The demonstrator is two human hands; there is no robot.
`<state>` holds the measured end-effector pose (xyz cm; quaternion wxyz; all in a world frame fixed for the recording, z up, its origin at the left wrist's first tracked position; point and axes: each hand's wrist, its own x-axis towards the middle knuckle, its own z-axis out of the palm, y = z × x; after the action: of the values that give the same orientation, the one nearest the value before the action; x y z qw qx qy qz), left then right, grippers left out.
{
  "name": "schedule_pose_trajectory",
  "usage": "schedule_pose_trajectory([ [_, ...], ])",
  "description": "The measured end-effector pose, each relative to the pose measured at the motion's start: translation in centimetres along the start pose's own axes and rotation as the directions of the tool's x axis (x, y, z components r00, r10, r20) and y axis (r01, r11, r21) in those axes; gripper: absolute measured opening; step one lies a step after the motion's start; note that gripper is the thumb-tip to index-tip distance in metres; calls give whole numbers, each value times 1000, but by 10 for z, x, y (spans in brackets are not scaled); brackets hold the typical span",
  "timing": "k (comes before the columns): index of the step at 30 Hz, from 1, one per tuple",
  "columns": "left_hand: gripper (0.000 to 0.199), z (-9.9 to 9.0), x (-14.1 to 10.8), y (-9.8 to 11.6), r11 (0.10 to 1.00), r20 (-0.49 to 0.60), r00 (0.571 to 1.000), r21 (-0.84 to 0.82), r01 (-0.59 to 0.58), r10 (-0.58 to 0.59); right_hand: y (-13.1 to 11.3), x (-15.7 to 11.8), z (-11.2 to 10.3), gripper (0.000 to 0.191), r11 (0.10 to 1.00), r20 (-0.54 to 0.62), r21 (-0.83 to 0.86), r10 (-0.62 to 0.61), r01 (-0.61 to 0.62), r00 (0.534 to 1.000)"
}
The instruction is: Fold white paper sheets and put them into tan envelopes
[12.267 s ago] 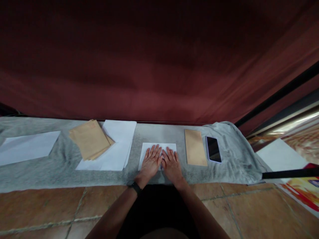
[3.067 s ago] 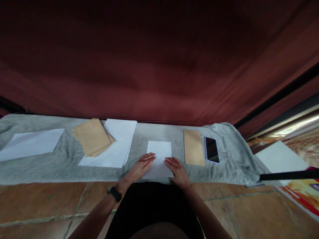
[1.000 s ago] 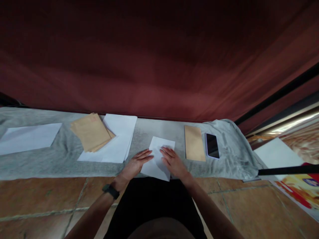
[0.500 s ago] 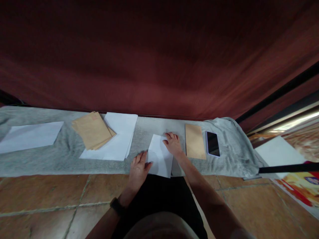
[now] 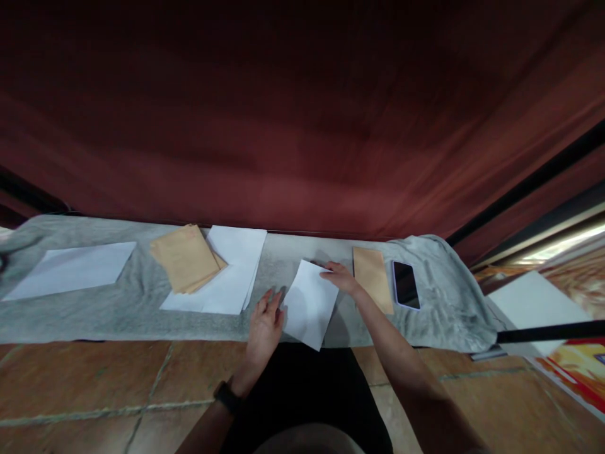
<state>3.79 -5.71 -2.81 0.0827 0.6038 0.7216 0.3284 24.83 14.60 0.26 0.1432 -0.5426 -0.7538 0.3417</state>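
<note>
beside paper, palm-down left hand

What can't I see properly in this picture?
Head view:
Small mark on the brown envelopes: blurred.
Middle of the white sheets: under those envelopes.
Watch face: dark, too small.
Red-and-yellow thing: right edge cuts it off.
Underside of the white paper: faces away.
</note>
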Motion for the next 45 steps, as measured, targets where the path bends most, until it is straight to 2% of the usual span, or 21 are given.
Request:
schedule_pose_trajectory([
  [4, 49, 0, 2, 21, 997, -25, 997, -24, -76, 75, 18, -26, 6, 26, 977, -131, 204, 83, -55, 988],
  [9, 59, 27, -7, 48, 983, 65, 982, 40, -181, 178, 35, -65, 40, 30, 930, -265, 362, 173, -68, 949],
  [13, 58, 51, -11, 50, 980, 108, 983, 117, -161, 149, 41, -81, 61, 24, 922, -339, 381, 204, -64, 918],
  [17, 60, 55, -11, 38, 980, 69, 993, 164, -111, 100, 43, -90, 64, 21, 938, -369, 340, 196, -65, 909],
  [20, 60, 48, -13, 30, 984, 25, 998, 167, -66, 63, 42, -98, 57, 28, 970, -412, 233, 156, -61, 898],
  [24, 58, 47, -5, 33, 985, 5, 999, 167, -54, 54, 22, -100, 56, 42, 995, -487, -99, -46, -3, 872],
  [27, 55, 55, 16, 43, 983, 84, 992, 152, -104, 92, -3, -90, 71, 45, 969, -375, -165, -233, 183, 897],
  [29, 56, 60, 32, 46, 980, 148, 986, 173, -101, 75, -15, -80, 84, 44, 950, -330, -197, -296, 241, 897],
  [32, 57, 63, 49, 41, 965, 182, 983, 249, -77, 32, -18, -71, 95, 43, 926, -309, -317, -307, 207, 900],
  [36, 59, 54, 53, 22, 939, 99, 995, 344, -31, -4, -5, -68, 90, 45, 879, -295, -456, -297, 139, 908],
  [41, 59, 40, 50, 6, 932, 35, 999, 361, 23, -38, 9, -68, 79, 49, 861, -318, -501, -283, 93, 905],
  [45, 54, 36, 67, 8, 940, 78, 997, 338, -39, 13, 12, -66, 77, 51, 856, -309, -508, -289, 100, 906],
])
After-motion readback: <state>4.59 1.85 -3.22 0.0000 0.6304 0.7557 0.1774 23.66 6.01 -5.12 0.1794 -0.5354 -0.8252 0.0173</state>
